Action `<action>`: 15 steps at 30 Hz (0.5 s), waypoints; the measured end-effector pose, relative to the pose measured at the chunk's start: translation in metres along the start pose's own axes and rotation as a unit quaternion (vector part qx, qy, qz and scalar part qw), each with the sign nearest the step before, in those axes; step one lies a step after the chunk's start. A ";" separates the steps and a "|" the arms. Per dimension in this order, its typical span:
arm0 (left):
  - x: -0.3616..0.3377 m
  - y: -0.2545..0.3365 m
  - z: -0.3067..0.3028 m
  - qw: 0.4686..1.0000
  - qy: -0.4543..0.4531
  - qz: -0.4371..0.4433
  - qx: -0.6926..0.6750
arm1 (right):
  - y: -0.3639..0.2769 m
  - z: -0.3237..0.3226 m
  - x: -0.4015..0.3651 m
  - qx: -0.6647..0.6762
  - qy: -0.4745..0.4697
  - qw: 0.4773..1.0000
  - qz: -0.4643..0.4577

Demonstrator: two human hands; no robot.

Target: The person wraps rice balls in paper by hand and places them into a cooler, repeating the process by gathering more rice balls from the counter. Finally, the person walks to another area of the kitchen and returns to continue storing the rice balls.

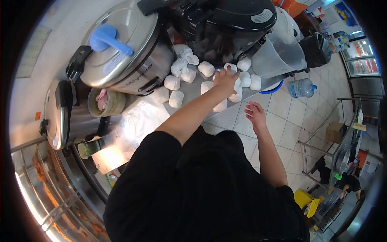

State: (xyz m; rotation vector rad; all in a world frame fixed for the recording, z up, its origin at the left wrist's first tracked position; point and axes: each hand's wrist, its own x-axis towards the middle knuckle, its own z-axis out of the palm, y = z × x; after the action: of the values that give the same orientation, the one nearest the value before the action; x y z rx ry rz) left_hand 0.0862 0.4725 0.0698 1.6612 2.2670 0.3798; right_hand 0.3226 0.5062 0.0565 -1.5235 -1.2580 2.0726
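Several white rounded bundles (207, 69), apparently wrapped packs whose contents I cannot make out, lie close together on a metal counter (188, 96). My left hand (226, 82) reaches across and rests on top of the bundles at the right of the group, its fingers spread. Its palm side is hidden. Off the counter's front edge, my right hand (255, 115) hangs in the air, fingers apart and slightly curled, with nothing in it. A crumpled clear plastic bag (188, 55) is at the back of the bundles.
A steel cooker (133, 72) with a blue scoop (105, 39) on its lid stands left; a black cooker (229, 24) stands behind. A translucent tub (278, 56) borders the bundles at right. A water bottle (302, 88) is on the tiled floor. Another person (351, 183) is far right.
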 end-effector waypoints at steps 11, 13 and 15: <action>0.002 0.022 -0.009 0.995 0.064 0.053 -0.061 | -0.088 0.004 0.068 -0.073 -0.121 0.987 -0.083; 0.001 0.038 -0.007 0.995 0.071 0.026 -0.057 | -0.074 0.001 0.101 -0.234 -0.256 0.930 -0.119; -0.001 0.046 0.002 0.995 -0.013 -0.096 -0.030 | -0.067 0.005 0.117 -0.197 -0.290 0.932 -0.091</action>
State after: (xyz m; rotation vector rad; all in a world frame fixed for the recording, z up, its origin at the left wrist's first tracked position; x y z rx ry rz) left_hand 0.1280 0.4852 0.0858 1.3967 2.3452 0.3739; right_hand 0.2534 0.6198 0.0340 -0.8715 -2.0400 2.3236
